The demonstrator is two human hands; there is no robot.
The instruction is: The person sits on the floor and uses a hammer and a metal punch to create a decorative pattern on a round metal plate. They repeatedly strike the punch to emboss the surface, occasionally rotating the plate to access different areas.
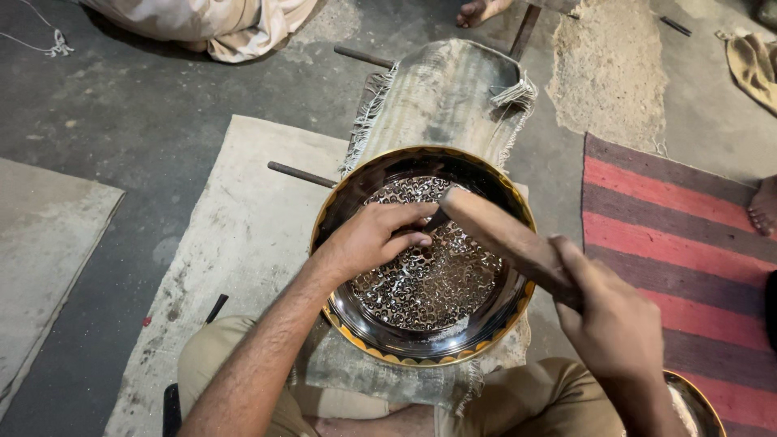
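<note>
— Left hand (380,236)?
— Forearm reaching in from below, palm down, fingers (413,217) pinched together at the tips.
— Right hand (611,324)?
— Raised on the right (back of the hand to camera), fist clenched tight.

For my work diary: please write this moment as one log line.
left hand: shut on thin tool, tip on dark engraved bowl | right hand: shut on wooden mallet | bowl on cloth pad

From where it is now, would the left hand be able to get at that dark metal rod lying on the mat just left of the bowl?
Probably yes. The left hand rests inside the bowl, the rod lies uncovered on the mat close by, and nothing stands between them.
</note>
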